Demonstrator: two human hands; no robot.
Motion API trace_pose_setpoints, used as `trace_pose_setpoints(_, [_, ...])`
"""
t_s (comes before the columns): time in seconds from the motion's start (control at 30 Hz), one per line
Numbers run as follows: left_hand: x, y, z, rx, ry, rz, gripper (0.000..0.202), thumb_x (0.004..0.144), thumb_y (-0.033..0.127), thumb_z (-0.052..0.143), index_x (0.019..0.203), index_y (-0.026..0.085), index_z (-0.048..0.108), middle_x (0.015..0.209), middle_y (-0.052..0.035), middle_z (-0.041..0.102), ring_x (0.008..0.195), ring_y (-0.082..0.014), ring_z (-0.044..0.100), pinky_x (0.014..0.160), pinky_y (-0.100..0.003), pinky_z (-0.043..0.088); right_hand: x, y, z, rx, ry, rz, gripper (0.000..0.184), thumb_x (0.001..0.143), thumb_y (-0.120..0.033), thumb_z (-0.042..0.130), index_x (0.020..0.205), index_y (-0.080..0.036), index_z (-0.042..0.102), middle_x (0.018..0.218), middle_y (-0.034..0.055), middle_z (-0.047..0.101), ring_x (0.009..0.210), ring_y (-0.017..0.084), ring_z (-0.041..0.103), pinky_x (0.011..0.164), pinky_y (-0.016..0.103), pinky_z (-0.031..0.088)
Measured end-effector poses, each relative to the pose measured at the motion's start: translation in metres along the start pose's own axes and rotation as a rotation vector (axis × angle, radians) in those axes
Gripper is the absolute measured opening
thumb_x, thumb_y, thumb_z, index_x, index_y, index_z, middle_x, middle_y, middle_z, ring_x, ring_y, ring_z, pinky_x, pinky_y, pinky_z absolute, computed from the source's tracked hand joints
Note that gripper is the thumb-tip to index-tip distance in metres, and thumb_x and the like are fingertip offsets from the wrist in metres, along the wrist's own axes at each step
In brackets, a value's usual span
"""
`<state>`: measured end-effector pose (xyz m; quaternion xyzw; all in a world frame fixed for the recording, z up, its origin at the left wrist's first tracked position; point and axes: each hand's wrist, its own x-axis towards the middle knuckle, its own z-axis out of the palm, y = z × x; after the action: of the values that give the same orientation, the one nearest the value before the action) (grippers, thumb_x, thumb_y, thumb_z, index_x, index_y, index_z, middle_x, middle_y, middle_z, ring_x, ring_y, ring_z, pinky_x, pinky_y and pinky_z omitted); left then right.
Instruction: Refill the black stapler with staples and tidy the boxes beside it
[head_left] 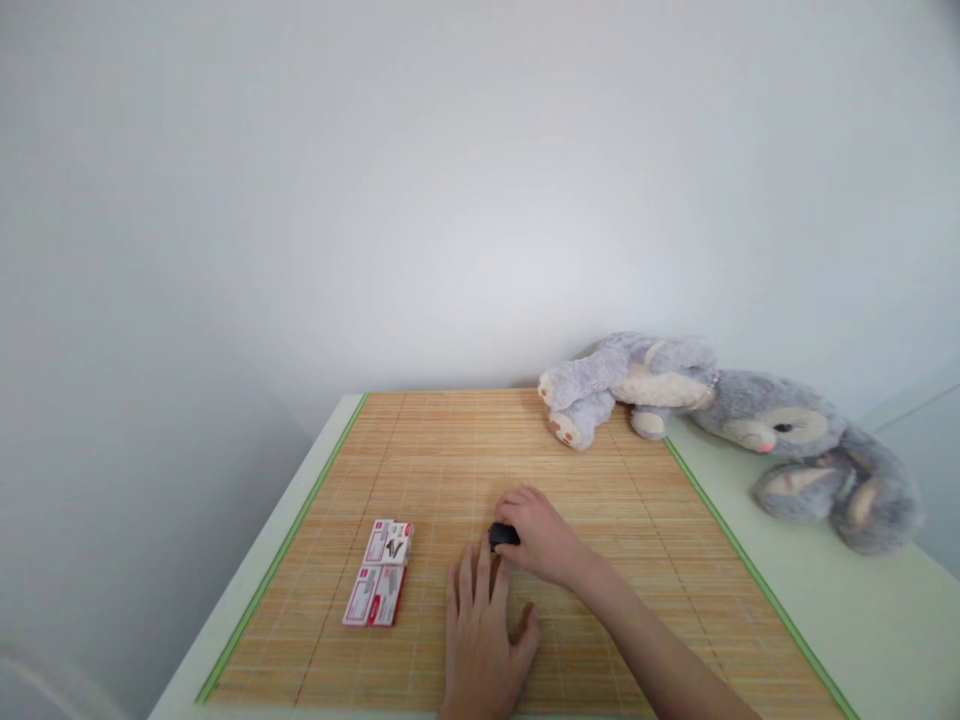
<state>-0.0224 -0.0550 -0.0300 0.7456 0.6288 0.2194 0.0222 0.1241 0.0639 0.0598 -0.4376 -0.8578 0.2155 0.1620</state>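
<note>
My right hand (540,535) grips a small black object (502,536) near the middle of the bamboo mat, its fingers curled round it. Most of that object is hidden by the hand, so I cannot tell its exact kind. Just in front of it, my left hand (484,640) lies flat with fingers stretched out and slightly apart. The left fingertips reach close to the black object; whether they touch it I cannot tell. Left of my hands, small red and white staple boxes (379,575) lie together on the mat.
The bamboo mat (450,450) with green edging covers much of a pale table (885,620). A grey plush rabbit (720,410) lies on its side along the back right, its feet on the mat. Behind the table rises a plain white wall (465,200).
</note>
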Motion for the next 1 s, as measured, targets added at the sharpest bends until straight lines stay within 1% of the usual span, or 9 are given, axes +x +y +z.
trace_pose_setpoints(0.13, [-0.001,-0.001,0.0,0.046,-0.003,-0.019,0.068,0.091,0.044,0.063,0.156,0.033,0.047,0.166,-0.0054,0.041,0.154,-0.0402,0.031,0.124,-0.067,0.02,-0.002,0.0,-0.036,0.001,0.011,-0.052,0.018,0.076,-0.028,0.084,0.092,-0.025,0.075,0.12,0.0029,0.069,0.119,0.025,0.058,0.114,0.044,0.037])
trace_pose_setpoints(0.23, [-0.001,-0.003,0.0,0.074,-0.013,-0.018,0.072,0.093,0.042,0.061,0.161,0.036,0.037,0.17,-0.0038,0.034,0.155,-0.0411,0.027,0.123,-0.07,0.016,-0.03,0.012,-0.071,0.033,0.079,-0.003,0.02,0.081,-0.027,0.077,0.101,-0.026,0.075,0.132,0.005,0.065,0.128,0.026,0.056,0.113,0.044,0.04])
trace_pose_setpoints(0.33, [-0.001,-0.002,-0.001,0.08,-0.018,-0.025,0.074,0.093,0.042,0.061,0.162,0.037,0.034,0.17,-0.0035,0.033,0.155,-0.0414,0.026,0.123,-0.07,0.017,-0.067,0.037,-0.088,0.056,0.112,0.13,0.019,0.086,-0.036,0.072,0.103,-0.029,0.074,0.142,0.0057,0.06,0.138,0.028,0.051,0.117,0.046,0.039])
trace_pose_setpoints(0.47, [0.0,-0.002,-0.003,0.075,-0.017,-0.024,0.075,0.093,0.043,0.061,0.162,0.037,0.033,0.171,-0.0034,0.032,0.154,-0.0414,0.029,0.122,-0.068,0.022,-0.104,0.08,-0.076,0.107,0.15,0.239,0.021,0.086,-0.04,0.07,0.104,-0.029,0.074,0.144,0.0064,0.061,0.138,0.027,0.054,0.119,0.045,0.041])
trace_pose_setpoints(0.6, [0.001,-0.002,-0.003,0.081,-0.012,-0.02,0.072,0.094,0.04,0.059,0.162,0.037,0.034,0.171,-0.003,0.031,0.153,-0.0409,0.032,0.121,-0.066,0.028,-0.12,0.109,-0.052,0.22,0.152,0.31,0.03,0.087,-0.045,0.069,0.111,-0.028,0.075,0.143,0.0072,0.064,0.136,0.027,0.057,0.12,0.047,0.041])
trace_pose_setpoints(0.77, [0.001,-0.006,-0.005,0.087,-0.008,0.035,0.07,0.096,0.032,0.057,0.162,0.034,0.034,0.171,-0.0061,0.031,0.155,-0.0366,0.03,0.123,-0.063,0.029,-0.133,0.115,-0.038,0.3,0.191,0.323,0.045,0.091,-0.05,0.066,0.13,-0.028,0.069,0.145,0.0079,0.064,0.136,0.027,0.059,0.12,0.048,0.042])
trace_pose_setpoints(0.87, [-0.001,-0.024,-0.017,0.082,0.001,0.077,0.064,0.097,0.026,0.053,0.159,0.034,0.04,0.169,-0.0049,0.035,0.155,-0.0317,0.03,0.125,-0.058,0.029,-0.151,0.114,-0.039,0.255,0.254,0.391,0.06,0.089,-0.054,0.069,0.143,-0.03,0.061,0.148,0.0079,0.062,0.138,0.029,0.057,0.121,0.052,0.04])
trace_pose_setpoints(0.93, [-0.003,-0.042,-0.028,0.096,0.088,-0.022,0.06,0.098,0.026,0.052,0.157,0.03,0.044,0.166,-0.0071,0.041,0.153,-0.0317,0.033,0.126,-0.059,0.027,-0.165,0.111,-0.042,0.217,0.331,0.446,0.059,0.089,-0.056,0.068,0.142,-0.03,0.061,0.147,0.0084,0.064,0.137,0.031,0.058,0.121,0.055,0.041])
trace_pose_setpoints(1.0, [-0.008,-0.059,-0.039,0.126,0.21,-0.206,0.06,0.098,0.029,0.053,0.157,0.023,0.044,0.164,-0.0126,0.042,0.153,-0.0352,0.032,0.125,-0.063,0.025,-0.177,0.105,-0.042,0.202,0.407,0.483,0.053,0.091,-0.057,0.066,0.137,-0.03,0.065,0.14,0.0098,0.068,0.132,0.032,0.062,0.118,0.055,0.045])
